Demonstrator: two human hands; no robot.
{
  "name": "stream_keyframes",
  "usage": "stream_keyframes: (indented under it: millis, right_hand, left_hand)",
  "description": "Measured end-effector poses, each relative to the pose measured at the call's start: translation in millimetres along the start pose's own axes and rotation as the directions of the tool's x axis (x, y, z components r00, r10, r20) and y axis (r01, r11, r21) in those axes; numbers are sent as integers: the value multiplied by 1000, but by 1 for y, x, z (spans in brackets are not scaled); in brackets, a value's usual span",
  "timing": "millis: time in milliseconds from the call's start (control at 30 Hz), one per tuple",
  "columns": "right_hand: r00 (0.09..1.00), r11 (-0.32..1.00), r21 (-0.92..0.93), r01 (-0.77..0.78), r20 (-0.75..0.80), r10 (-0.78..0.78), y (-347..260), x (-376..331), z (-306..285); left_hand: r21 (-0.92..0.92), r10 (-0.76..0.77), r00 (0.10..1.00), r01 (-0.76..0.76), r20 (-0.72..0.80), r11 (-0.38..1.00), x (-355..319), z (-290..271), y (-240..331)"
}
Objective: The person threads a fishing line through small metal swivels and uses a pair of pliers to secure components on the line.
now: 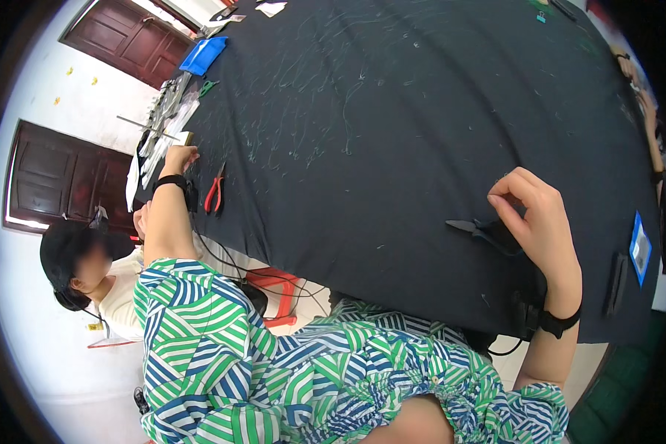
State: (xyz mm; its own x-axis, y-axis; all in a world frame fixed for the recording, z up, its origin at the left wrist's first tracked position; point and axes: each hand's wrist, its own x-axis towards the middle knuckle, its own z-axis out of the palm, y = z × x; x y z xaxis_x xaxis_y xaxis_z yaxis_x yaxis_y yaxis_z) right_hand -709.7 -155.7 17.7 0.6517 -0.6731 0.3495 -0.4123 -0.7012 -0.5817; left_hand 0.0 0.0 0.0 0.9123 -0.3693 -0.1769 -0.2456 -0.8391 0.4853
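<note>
Green, blue-and-white striped garment (207, 325), 2 black wristbands (560, 323)

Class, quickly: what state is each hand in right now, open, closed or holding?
Left hand: fingers curled; grip cannot be told.
Right hand: closed in a pinch near the dark pliers; anything held is too small to tell.

Red-handled pliers (217, 186) and dark pliers (479, 230) lie on black cloth (414, 177).

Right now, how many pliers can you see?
2. The red-handled pair lies on the black cloth, near the left hand; the dark-handled pair lies beside the right hand. Others may be hidden among the clutter at the left.
</note>
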Motion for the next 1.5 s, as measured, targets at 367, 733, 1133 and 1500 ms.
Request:
stream_keyframes:
  millis: [367, 733, 1133, 1500]
  right_hand:
    - [985, 986, 11, -165, -54, 165, 15, -3, -30]
    - [880, 862, -207, -463, 8, 474, 56, -39, -89]
    - [917, 857, -339, -387, -235, 322, 151, -5, -63]
    - [925, 926, -40, -374, -92, 370, 141, 1, -57]
  left_hand:
    - [672, 694, 714, -559, 93, 486, 12, -7, -7]
    - [469, 565, 817, -545, 114, 694, -103, 24, 112]
    - [-670, 570, -359, -482, 739, 565, -437, 104, 222]
    - [-654, 604, -253, -274, 756, 705, -440, 177, 231]
